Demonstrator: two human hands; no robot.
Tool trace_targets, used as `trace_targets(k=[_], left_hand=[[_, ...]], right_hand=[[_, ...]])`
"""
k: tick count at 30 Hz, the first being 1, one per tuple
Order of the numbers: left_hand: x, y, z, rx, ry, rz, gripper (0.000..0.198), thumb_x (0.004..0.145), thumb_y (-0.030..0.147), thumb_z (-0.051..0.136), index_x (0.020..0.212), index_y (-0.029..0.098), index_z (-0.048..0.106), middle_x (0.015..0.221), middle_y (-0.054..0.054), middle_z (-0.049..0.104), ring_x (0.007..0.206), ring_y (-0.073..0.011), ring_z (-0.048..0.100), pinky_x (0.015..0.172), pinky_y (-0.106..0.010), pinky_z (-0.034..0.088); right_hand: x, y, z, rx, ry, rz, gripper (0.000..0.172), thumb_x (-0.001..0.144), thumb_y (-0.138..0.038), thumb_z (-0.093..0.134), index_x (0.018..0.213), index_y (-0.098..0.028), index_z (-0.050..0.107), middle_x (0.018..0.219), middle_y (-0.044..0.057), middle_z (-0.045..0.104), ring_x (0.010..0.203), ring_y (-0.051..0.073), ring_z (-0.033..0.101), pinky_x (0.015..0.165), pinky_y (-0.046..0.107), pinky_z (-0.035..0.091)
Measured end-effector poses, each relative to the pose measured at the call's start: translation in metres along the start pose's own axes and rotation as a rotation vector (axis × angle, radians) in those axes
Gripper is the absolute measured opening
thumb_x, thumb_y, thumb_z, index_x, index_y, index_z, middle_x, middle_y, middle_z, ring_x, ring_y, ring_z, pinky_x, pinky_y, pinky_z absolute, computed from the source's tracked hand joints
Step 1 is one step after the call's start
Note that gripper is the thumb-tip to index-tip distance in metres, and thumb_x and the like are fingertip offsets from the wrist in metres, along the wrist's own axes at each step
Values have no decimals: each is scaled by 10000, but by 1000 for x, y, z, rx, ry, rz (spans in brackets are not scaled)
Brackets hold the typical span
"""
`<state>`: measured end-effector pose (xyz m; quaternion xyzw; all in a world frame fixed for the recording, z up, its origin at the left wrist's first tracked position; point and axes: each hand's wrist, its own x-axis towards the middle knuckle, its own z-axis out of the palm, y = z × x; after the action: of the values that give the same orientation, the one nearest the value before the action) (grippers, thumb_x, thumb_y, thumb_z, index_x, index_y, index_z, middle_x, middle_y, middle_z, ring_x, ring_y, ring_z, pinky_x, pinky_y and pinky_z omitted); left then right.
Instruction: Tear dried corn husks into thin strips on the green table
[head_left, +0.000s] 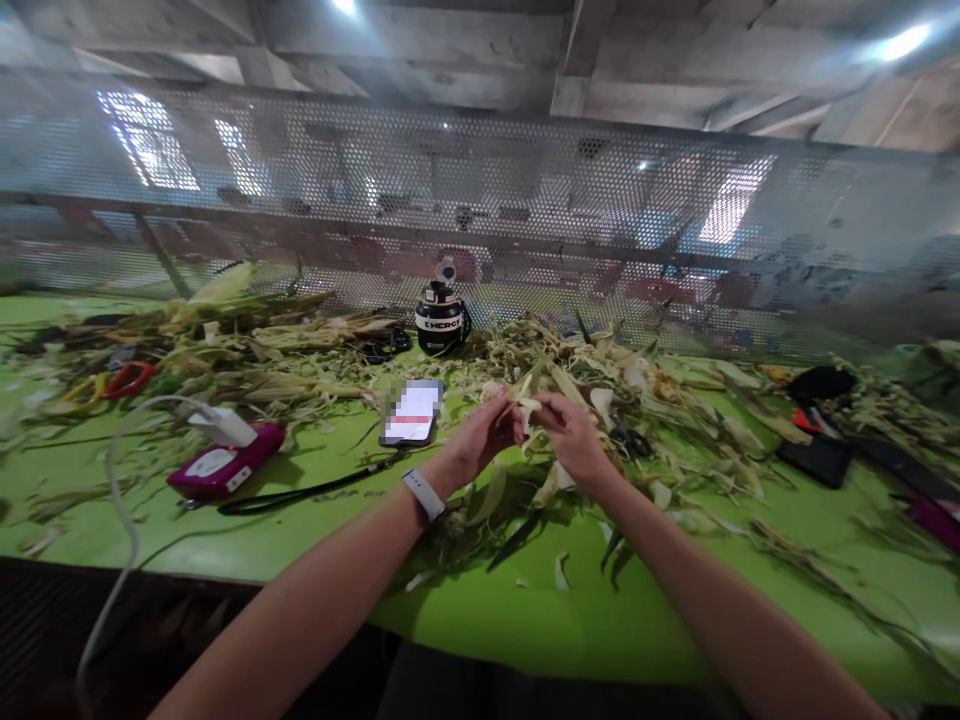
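My left hand, with a pale band on its wrist, is closed around a pale yellow-green piece of corn husk. From the other side my right hand pinches the same piece, thumb and fingers together. The fingertips are small and partly hidden. Loose husk strips and leaves lie on the green tabletop below my hands. Just beyond them is a heap of husks.
A phone with a lit screen lies left of my hands, a black strap beside it. Behind stands a black bottle. Farther left are a magenta power box and red-handled scissors. A perforated metal screen closes the back.
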<state>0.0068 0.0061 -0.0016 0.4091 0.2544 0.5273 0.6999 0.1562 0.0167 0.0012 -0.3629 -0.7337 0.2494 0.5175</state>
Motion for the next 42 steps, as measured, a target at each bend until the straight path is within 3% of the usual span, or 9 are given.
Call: trace_targets(k=[4,8,11,16,21,27,31,38,42], left_hand=[[4,1,-5,143,234,190,282,749,442,617,679,177,550,493,46,509,458,-88,451,485,-214,347],[7,0,-9,397,326,357,225,734,402,647,751,180,613,628,29,572,610,-101,508,593,-208,397],[5,-4,-6,402,247,276,318,749,484,606,691,171,609,683,1,604,681,-122,546,675,-233,436],[-1,-6,1,205,71,36,351,678,468,689,864,177,625,558,39,565,512,-99,518,552,-229,443],[-1,-5,1,133,16,29,329,632,382,756,832,145,644,562,33,577,475,-62,501,508,-184,418],[-1,-6,1,100,25,-4,335,631,415,755,722,161,556,541,40,572,491,-71,522,538,-194,440],[0,-9,-1,123,33,-11,330,631,420,752,717,165,560,555,48,558,511,-75,517,550,-207,433],[0,-8,-4,392,-94,13,378,640,489,717,599,148,558,507,42,532,479,-68,459,534,-216,377],[-2,-5,-2,470,-89,65,414,626,541,701,597,156,553,496,45,520,478,-74,449,532,-222,364]], right_hand=[[2,11,3,157,2,191,286,797,-472,534,708,-200,556,577,-12,529,557,139,503,576,273,437],[2,13,4,269,-23,302,325,744,-514,563,689,-197,522,539,-37,500,512,114,468,551,257,415],[1,11,4,277,-48,343,342,723,-520,576,638,-200,489,528,-46,476,504,103,442,531,247,398],[1,8,7,295,-125,395,301,684,-473,597,612,-205,481,499,-59,440,469,89,387,475,234,351],[0,7,9,332,-254,438,210,708,-391,532,623,-204,493,499,-56,448,458,92,384,478,237,347],[0,4,-1,140,13,280,282,807,-404,426,662,-190,539,707,11,569,709,154,524,695,283,408],[-1,2,-2,-100,26,203,360,832,-481,463,606,-201,465,609,-15,479,608,137,440,609,272,350],[-3,5,4,-104,41,214,353,840,-452,450,589,-212,384,548,-43,386,541,119,367,532,255,283],[-2,6,5,-108,85,217,333,832,-419,442,575,-216,379,526,-45,381,523,120,363,513,258,272]])
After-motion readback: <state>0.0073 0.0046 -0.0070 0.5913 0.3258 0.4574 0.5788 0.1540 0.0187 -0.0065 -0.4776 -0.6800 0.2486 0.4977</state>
